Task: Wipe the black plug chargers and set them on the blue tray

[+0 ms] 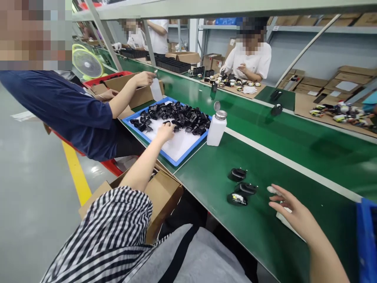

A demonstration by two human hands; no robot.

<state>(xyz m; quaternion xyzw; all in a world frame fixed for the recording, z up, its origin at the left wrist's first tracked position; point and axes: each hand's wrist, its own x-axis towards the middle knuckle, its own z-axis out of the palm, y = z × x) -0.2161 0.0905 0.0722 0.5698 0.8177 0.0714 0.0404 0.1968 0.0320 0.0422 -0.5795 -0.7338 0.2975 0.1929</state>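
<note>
The right hand [290, 210] is nearest, on the near side of the white plastic bottle [216, 127]. Its fingers are spread apart and hold nothing, above a flat white piece [282, 221]. Between this hand and the bottle, three small, rounded, glossy black parts [242, 188] lie on the smooth green table [206, 177]. Left of the bottle, the left hand [165, 131] touches a heap of black parts [182, 116] in the blue-rimmed tray [188, 155]. I cannot tell if its fingers are closed on one.
</note>
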